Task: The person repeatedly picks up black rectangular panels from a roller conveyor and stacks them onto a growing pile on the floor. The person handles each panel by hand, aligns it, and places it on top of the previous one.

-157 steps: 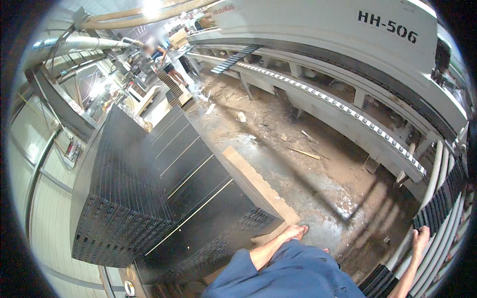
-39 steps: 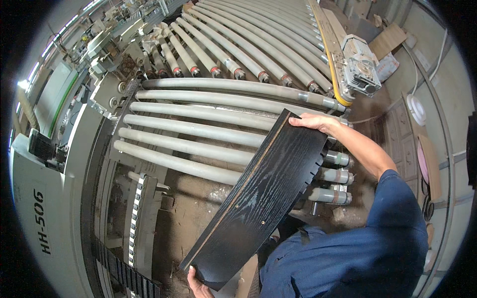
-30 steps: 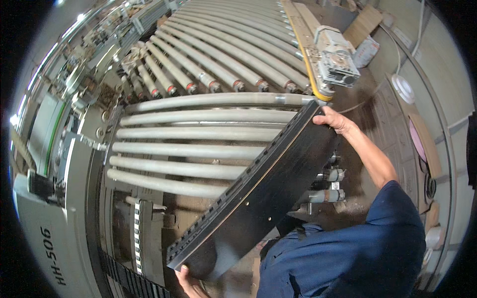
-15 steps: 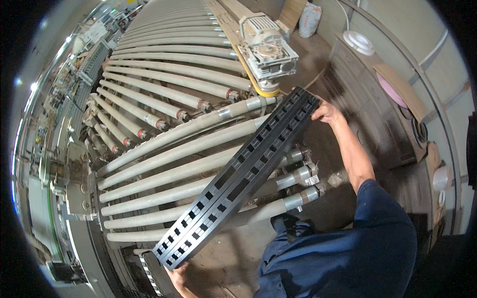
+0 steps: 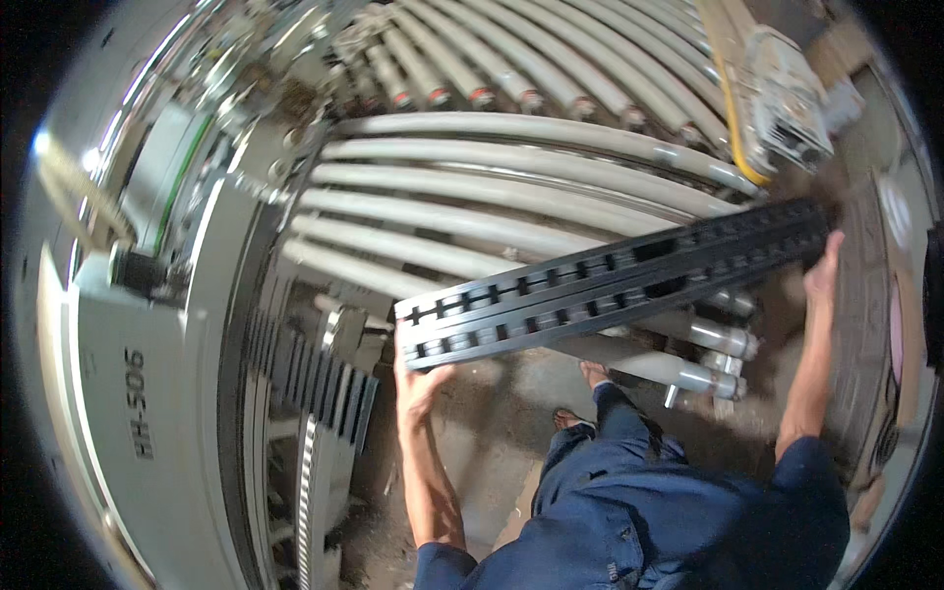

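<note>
A long black slotted panel point(image 5: 590, 290), with rows of rectangular openings, is held up in front of me. Its left end sits lower and its right end is raised. My left hand point(image 5: 421, 385) grips the left end, thumb along the near edge. At the far right end, my right hand point(image 5: 826, 267) is closed on the other corner, some fingers hidden behind it. Behind and beneath the panel run the pale rollers point(image 5: 452, 211) of a conveyor, partly covered by it.
Left of me stands a grey-white machine cabinet point(image 5: 147, 364), beside a dark ribbed track point(image 5: 320, 379). A motor point(image 5: 787, 118) with a yellow-edged guard is at the far right. Brown panelling point(image 5: 851, 334) lines the right side. My feet point(image 5: 575, 418) are on the floor below.
My view has turned left. The panel has swung from a steep diagonal to a flatter slant, with both hands still holding its ends; the machine cabinet shows more fully.
</note>
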A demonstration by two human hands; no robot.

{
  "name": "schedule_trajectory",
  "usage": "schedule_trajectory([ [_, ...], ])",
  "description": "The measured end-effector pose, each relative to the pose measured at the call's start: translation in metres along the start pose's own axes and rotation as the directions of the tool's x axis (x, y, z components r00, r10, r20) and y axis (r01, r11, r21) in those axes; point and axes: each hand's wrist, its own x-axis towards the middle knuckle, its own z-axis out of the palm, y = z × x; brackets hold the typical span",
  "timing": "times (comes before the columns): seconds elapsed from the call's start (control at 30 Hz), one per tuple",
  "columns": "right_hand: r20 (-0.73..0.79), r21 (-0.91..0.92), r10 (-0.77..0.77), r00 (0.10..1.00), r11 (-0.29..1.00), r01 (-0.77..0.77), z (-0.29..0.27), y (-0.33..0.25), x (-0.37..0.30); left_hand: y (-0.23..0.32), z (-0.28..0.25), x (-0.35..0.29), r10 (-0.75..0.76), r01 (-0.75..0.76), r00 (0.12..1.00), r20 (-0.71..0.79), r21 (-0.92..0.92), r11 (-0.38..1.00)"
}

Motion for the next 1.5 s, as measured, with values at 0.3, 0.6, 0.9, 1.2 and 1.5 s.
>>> schedule_trajectory([
  [0.3,-0.194,-0.102,-0.138,0.971,0.988,0.119,0.016,0.009,-0.002,-0.016,0.001,-0.012,0.091,-0.092,0.995,-0.03,-0.044,0.995],
  [0.6,-0.094,0.024,0.173,0.98,0.985,-0.171,0.007,-0.008,0.006,-0.038,-0.012,0.003,-0.006,0.003,0.999,-0.049,-0.053,0.999],
  [0.9,-0.005,-0.221,0.041,0.999,0.974,-0.041,-0.011,-0.008,0.053,-0.046,-0.008,-0.001,0.267,-0.256,0.95,-0.164,0.085,0.963],
  [1.2,0.383,-0.528,-0.052,0.922,0.807,0.265,0.158,0.005,-0.074,-0.01,0.04,-0.2,0.175,-0.178,0.855,-0.489,0.042,0.983],
  [1.5,0.801,-0.479,0.35,0.486,0.862,0.169,0.315,-0.008,-0.144,0.111,0.208,-0.453,0.173,-0.16,0.333,-0.927,0.126,0.979],
])
